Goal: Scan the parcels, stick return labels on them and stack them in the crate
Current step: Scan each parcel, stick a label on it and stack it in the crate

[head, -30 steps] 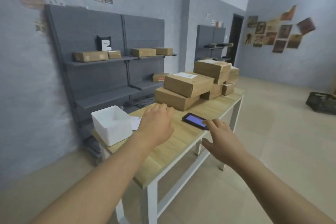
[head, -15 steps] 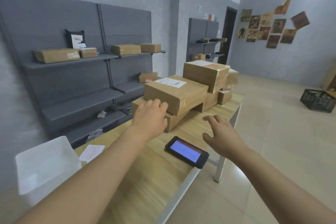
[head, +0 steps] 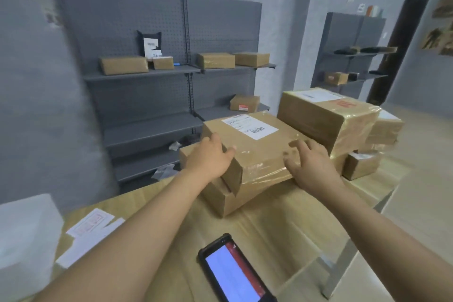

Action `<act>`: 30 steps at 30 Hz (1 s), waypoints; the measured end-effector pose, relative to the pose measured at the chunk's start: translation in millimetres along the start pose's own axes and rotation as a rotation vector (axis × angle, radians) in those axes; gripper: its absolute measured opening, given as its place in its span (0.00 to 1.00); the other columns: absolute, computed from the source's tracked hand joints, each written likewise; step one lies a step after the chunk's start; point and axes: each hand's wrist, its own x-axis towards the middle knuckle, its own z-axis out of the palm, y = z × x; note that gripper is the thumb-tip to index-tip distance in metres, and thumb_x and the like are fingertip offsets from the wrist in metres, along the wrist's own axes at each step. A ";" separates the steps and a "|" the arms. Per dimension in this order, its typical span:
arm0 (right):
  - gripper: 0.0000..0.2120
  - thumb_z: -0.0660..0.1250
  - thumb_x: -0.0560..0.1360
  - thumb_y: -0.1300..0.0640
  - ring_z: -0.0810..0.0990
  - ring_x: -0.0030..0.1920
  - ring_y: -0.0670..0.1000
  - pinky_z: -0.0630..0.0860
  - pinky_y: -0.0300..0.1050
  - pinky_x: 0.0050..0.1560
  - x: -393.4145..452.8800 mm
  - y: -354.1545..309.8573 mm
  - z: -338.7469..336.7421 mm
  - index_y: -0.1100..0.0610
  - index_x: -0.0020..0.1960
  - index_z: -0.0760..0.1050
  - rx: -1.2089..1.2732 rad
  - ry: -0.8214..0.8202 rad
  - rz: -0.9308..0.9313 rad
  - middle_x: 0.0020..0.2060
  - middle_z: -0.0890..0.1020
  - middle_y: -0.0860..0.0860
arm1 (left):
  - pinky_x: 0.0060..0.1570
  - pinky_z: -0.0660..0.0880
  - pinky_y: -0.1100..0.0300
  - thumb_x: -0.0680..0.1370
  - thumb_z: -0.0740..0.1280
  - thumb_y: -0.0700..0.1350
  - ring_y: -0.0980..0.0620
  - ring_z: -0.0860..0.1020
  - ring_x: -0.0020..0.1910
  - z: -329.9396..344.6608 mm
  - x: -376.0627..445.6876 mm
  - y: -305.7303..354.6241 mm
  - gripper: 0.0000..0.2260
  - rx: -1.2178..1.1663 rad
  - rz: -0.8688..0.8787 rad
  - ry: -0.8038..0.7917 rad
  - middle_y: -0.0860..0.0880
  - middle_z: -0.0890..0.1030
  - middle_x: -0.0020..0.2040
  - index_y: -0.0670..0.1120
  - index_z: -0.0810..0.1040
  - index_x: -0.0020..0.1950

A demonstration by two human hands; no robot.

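A pile of brown cardboard parcels stands on the wooden table [head: 282,223]. The nearest upper parcel [head: 259,152] bears a white shipping label and lies on a flatter parcel [head: 228,197]. My left hand [head: 208,157] grips its left near corner, thumb on top. My right hand [head: 311,164] presses on its right near edge, fingers spread. A larger parcel [head: 326,117] with a white label and red mark sits behind to the right. A black handheld scanner [head: 235,272] with a lit screen lies on the table near me. White return labels [head: 92,224] lie at the left.
A white box [head: 24,240] stands at the table's left end. Grey pegboard shelving [head: 152,76] with more parcels lines the wall behind. A small parcel [head: 360,167] sits at the pile's right. The table's right edge drops to bare floor.
I have moved closer to the pile. Both hands went forward past the scanner and came to rest on the nearest upper parcel, left hand first.
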 end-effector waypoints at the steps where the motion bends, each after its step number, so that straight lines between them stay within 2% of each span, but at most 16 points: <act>1: 0.21 0.60 0.77 0.47 0.67 0.64 0.58 0.67 0.53 0.63 15.0 5.7 1.1 0.52 0.67 0.69 -0.004 -0.006 -0.012 0.64 0.71 0.55 | 0.55 0.71 0.50 0.78 0.57 0.62 0.40 0.73 0.62 4.4 8.8 4.0 0.26 -0.052 -0.057 -0.003 0.43 0.74 0.64 0.46 0.66 0.69; 5: 0.23 0.60 0.76 0.46 0.67 0.62 0.62 0.67 0.55 0.63 66.2 20.0 8.0 0.52 0.69 0.66 -0.053 -0.087 -0.012 0.65 0.70 0.56 | 0.55 0.69 0.56 0.77 0.60 0.62 0.43 0.72 0.65 19.1 33.9 11.7 0.30 -0.211 -0.253 -0.041 0.43 0.72 0.68 0.43 0.63 0.71; 8: 0.26 0.60 0.75 0.44 0.68 0.62 0.64 0.67 0.57 0.63 90.8 24.8 14.6 0.52 0.70 0.64 -0.070 -0.179 0.016 0.66 0.68 0.57 | 0.51 0.67 0.59 0.77 0.62 0.59 0.44 0.74 0.63 28.6 41.5 10.3 0.29 -0.269 -0.325 -0.088 0.45 0.73 0.68 0.42 0.64 0.71; 12: 0.27 0.60 0.75 0.41 0.68 0.63 0.64 0.69 0.58 0.60 111.2 28.3 19.3 0.53 0.69 0.64 -0.063 -0.217 0.050 0.66 0.68 0.58 | 0.54 0.71 0.56 0.79 0.59 0.57 0.43 0.75 0.61 33.1 44.6 9.4 0.27 -0.296 -0.391 -0.135 0.44 0.74 0.67 0.42 0.64 0.72; 15: 0.30 0.62 0.73 0.38 0.71 0.60 0.64 0.72 0.58 0.60 118.2 28.5 22.0 0.57 0.67 0.66 -0.007 -0.248 0.092 0.61 0.72 0.60 | 0.50 0.70 0.56 0.80 0.56 0.55 0.42 0.75 0.58 32.8 44.7 9.9 0.23 -0.290 -0.443 -0.133 0.43 0.76 0.64 0.42 0.66 0.70; 17: 0.31 0.62 0.72 0.37 0.73 0.59 0.63 0.73 0.58 0.59 117.7 28.0 23.4 0.58 0.66 0.66 0.009 -0.273 0.100 0.59 0.75 0.60 | 0.53 0.73 0.55 0.80 0.56 0.53 0.42 0.77 0.55 31.7 42.9 9.2 0.18 -0.332 -0.466 -0.119 0.43 0.78 0.60 0.44 0.70 0.65; 19: 0.32 0.62 0.72 0.36 0.73 0.60 0.63 0.72 0.58 0.60 113.6 26.7 23.1 0.57 0.67 0.65 0.046 -0.274 0.082 0.60 0.75 0.60 | 0.57 0.76 0.51 0.80 0.57 0.50 0.42 0.79 0.53 28.2 39.2 8.0 0.10 -0.398 -0.486 -0.098 0.42 0.80 0.56 0.46 0.74 0.54; 21: 0.33 0.64 0.72 0.37 0.72 0.61 0.63 0.71 0.59 0.61 107.4 23.5 20.6 0.55 0.69 0.63 0.111 -0.274 0.070 0.62 0.74 0.60 | 0.56 0.78 0.49 0.79 0.59 0.46 0.41 0.80 0.51 21.4 32.2 5.5 0.07 -0.451 -0.505 -0.089 0.40 0.81 0.53 0.47 0.72 0.43; 22: 0.34 0.65 0.72 0.38 0.72 0.62 0.63 0.71 0.59 0.62 103.6 20.7 18.7 0.55 0.70 0.62 0.143 -0.274 0.065 0.62 0.73 0.60 | 0.54 0.78 0.50 0.78 0.60 0.45 0.42 0.81 0.48 17.1 27.4 3.0 0.06 -0.467 -0.513 -0.092 0.41 0.82 0.51 0.47 0.72 0.43; 24: 0.35 0.67 0.71 0.39 0.71 0.63 0.63 0.70 0.59 0.63 94.4 12.8 14.4 0.54 0.71 0.61 0.197 -0.258 0.051 0.63 0.72 0.60 | 0.51 0.79 0.50 0.76 0.62 0.47 0.46 0.80 0.41 7.5 16.1 -4.4 0.04 -0.494 -0.507 -0.095 0.45 0.82 0.44 0.47 0.74 0.45; 26: 0.36 0.68 0.71 0.41 0.69 0.64 0.63 0.69 0.59 0.64 84.3 1.2 9.3 0.55 0.72 0.60 0.252 -0.224 0.028 0.64 0.70 0.61 | 0.50 0.80 0.51 0.75 0.64 0.50 0.49 0.79 0.42 -6.0 5.1 -12.9 0.09 -0.500 -0.492 -0.068 0.49 0.80 0.43 0.46 0.73 0.50; 28: 0.36 0.70 0.70 0.43 0.67 0.65 0.64 0.67 0.57 0.66 73.5 -13.8 3.0 0.57 0.71 0.61 0.295 -0.166 -0.006 0.64 0.69 0.62 | 0.42 0.79 0.56 0.74 0.65 0.54 0.51 0.79 0.43 -21.4 -5.0 -20.2 0.18 -0.473 -0.502 -0.008 0.50 0.78 0.46 0.45 0.68 0.57; 30: 0.37 0.71 0.70 0.44 0.66 0.66 0.64 0.64 0.55 0.67 61.4 -31.7 -4.0 0.60 0.71 0.62 0.331 -0.124 -0.030 0.65 0.68 0.64 | 0.34 0.74 0.59 0.74 0.65 0.55 0.52 0.77 0.41 -38.8 -17.7 -27.8 0.21 -0.437 -0.513 0.066 0.51 0.76 0.45 0.45 0.65 0.59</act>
